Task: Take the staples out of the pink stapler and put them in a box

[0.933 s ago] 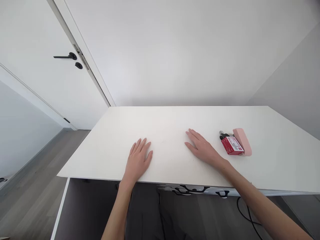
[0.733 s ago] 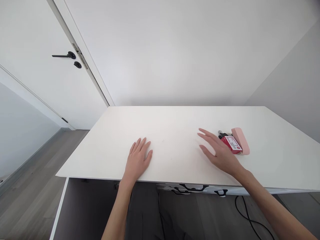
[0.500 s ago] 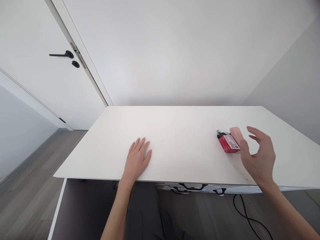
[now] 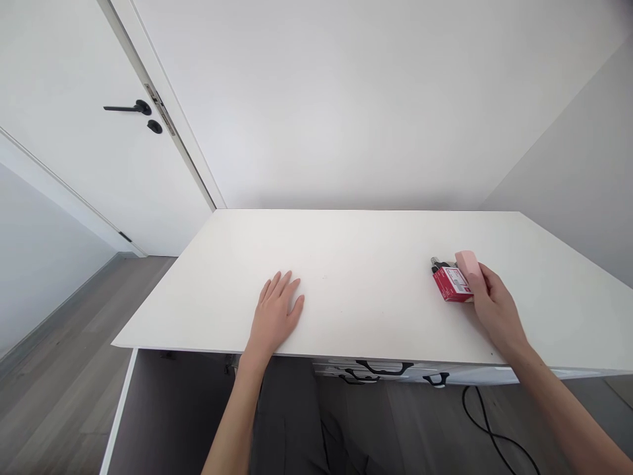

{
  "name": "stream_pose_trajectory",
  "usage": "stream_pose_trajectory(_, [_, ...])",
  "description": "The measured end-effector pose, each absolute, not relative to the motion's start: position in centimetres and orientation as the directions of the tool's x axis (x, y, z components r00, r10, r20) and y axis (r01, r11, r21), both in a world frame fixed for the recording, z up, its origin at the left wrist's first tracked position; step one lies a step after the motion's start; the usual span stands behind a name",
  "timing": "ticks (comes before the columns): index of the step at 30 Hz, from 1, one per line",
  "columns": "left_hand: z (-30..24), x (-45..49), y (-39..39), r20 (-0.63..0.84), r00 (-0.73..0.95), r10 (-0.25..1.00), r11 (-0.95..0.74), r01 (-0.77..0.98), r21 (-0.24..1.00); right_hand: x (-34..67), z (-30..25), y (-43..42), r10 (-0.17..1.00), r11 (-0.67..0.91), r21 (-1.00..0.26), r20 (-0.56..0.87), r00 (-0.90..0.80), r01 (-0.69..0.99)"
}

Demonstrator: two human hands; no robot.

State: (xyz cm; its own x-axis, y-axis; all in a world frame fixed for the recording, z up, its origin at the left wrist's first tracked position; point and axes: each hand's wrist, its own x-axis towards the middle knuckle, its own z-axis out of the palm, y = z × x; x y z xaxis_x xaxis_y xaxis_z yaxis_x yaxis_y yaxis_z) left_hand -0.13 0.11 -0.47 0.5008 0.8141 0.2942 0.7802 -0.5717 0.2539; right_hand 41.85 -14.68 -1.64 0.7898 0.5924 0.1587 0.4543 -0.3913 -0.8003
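Observation:
My left hand (image 4: 275,309) lies flat on the white tabletop (image 4: 356,297), its fingers stretched and slightly spread, holding nothing. At the right, the fingers of my right hand (image 4: 497,313) are closed around a pale pink oblong object (image 4: 467,263) with a rounded, smooth surface; I cannot tell its exact kind. Its near end is hidden by the thumb and fingers. Close against its left side is a small red and white box (image 4: 452,284) with a printed label. Behind the box, a small black and shiny item (image 4: 437,264) shows only in part.
Drawer fronts with black handles (image 4: 384,368) sit below the table's front edge. A dark open compartment is at the lower left. A black cable (image 4: 489,432) lies on the floor. White walls stand behind, and a door with a black handle (image 4: 126,108) is at the left.
My right hand has moved left and closed from an open curve onto the pink object. My left hand rests flat as before. The view has shifted slightly.

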Motion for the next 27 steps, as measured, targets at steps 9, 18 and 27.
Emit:
stream_pose_trajectory(9, [-0.5,-0.1,0.0,0.294,0.497,0.816,-0.570,0.776,0.271,41.6,-1.5,-14.3,0.646,-0.371,-0.825,0.100,0.757,0.426])
stream_pose_trajectory(18, [-0.5,-0.1,0.0,0.296,0.497,0.816,-0.571,0.775,0.271,40.6,-1.4,-13.5,0.682,-0.340,-0.808,0.142,0.718,0.482])
stream_pose_trajectory(27, [-0.6,-0.2,-0.1,0.305,0.497,0.812,-0.577,0.763,0.293,39.2,-1.6,-12.3,0.719,-0.335,-0.803,0.120,0.685,0.493])
